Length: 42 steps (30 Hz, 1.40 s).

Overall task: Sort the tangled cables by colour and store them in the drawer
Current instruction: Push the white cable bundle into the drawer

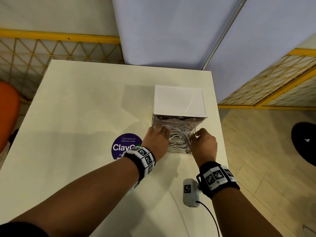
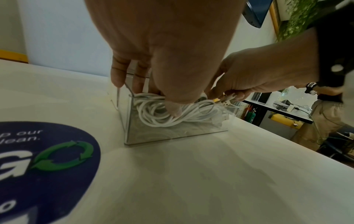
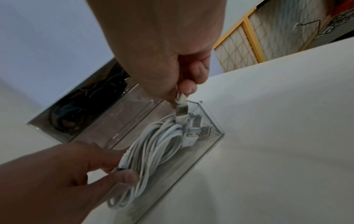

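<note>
A small drawer unit (image 1: 179, 100) with a white top stands on the white table. Its lower clear drawer (image 1: 192, 152) is pulled out toward me and holds a coil of white cables (image 1: 177, 141). The upper drawer is pushed in, with black cables (image 3: 76, 112) showing through it. My left hand (image 1: 162, 132) reaches into the drawer's left side. Its thumb and fingers hold the white cable bundle (image 3: 149, 151) down. My right hand (image 3: 182, 94) hovers over the drawer's right end and pinches a white USB plug (image 3: 181, 106) on one cable. Several more plugs (image 3: 193, 133) lie below it.
A round purple sticker (image 1: 126, 146) lies on the table left of the drawer. A white tagged device (image 1: 189, 192) with a black cord lies near my right wrist. The table's right edge runs close to the unit. An orange seat (image 1: 8, 108) is at far left.
</note>
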Motion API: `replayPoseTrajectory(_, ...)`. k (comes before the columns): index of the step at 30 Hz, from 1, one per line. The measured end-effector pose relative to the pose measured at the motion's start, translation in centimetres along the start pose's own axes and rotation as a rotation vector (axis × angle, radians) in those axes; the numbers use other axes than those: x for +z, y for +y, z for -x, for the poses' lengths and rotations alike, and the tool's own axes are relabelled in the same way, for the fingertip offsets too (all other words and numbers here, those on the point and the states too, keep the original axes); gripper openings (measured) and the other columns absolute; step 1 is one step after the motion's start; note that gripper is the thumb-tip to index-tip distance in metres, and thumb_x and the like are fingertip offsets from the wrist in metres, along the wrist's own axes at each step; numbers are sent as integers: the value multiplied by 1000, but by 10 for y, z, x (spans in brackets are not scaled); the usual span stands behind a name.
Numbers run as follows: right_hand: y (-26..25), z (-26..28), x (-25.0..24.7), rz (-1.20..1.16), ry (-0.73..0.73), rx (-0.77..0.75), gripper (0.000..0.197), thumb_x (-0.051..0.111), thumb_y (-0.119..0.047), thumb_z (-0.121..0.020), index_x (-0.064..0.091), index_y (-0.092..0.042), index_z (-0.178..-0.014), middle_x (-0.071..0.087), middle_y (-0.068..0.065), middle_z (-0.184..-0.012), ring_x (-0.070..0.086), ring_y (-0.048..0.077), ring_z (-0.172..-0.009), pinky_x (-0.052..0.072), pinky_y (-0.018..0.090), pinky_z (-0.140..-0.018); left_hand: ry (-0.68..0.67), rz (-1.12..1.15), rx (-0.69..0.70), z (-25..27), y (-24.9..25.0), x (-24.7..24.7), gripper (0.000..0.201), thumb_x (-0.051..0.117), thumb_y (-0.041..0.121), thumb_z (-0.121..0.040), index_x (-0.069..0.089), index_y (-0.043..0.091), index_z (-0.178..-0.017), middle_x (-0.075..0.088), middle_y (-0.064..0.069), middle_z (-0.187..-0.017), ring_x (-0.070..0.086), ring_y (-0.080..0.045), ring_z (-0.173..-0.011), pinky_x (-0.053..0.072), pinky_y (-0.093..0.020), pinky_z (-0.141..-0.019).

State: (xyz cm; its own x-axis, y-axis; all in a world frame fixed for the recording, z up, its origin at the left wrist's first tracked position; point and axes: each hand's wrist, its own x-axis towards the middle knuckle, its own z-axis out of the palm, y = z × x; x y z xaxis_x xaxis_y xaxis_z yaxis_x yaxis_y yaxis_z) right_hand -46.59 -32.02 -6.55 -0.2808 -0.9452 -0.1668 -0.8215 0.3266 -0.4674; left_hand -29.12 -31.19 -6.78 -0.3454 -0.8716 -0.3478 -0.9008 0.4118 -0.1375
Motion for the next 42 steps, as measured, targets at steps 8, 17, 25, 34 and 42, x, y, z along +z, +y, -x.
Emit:
replayPoseTrajectory(8, -1, 8, 0, 223, 18, -144, 9, 58, -18, -89, 64, -12, -85, 62, 7, -84, 60, 36, -69, 39, 28, -57, -15, -1, 2, 0, 1, -2, 56, 33, 20, -102, 21, 1, -154, 34, -15, -155, 28, -34, -139, 32, -46, -106)
replayPoseTrajectory(17, 14, 10, -30, -179, -74, -5, 9, 64, -22, -87, 70, -18, -81, 70, -2, -74, 68, 26, -71, 56, 39, -70, -10, 29, -3, -1, 1, -1, 56, 33, 19, -102, 21, 1, -153, 35, -14, -155, 26, -33, -141, 33, -46, -106)
replayPoseTrajectory(25, 22, 50, -12, 28, 75, -387, 10, 73, -16, -84, 71, -13, -94, 65, 3, -90, 64, 27, -78, 53, 33, -62, -31, 11, -5, -1, 0, -2, 57, 34, 21, -101, 21, 1, -154, 33, -15, -157, 26, -34, -141, 33, -46, -106)
replayPoseTrajectory(34, 20, 63, 24, 532, -81, -733, 88, 79, -37, -74, 41, -10, -148, 45, 19, -148, 44, 38, -135, 41, 54, -106, -13, 23, -9, 1, 1, -2, 56, 31, 25, -103, 22, 3, -154, 32, -13, -157, 23, -33, -143, 31, -46, -109)
replayPoseTrajectory(42, 6, 48, 33, 620, -115, -818, 58, 44, -17, -87, 46, -1, -143, 54, 19, -138, 53, 35, -127, 48, 50, -98, -20, 98, 4, 4, -5, 1, 57, 29, 31, -106, 18, 6, -156, 27, -10, -161, 23, -33, -143, 36, -44, -105)
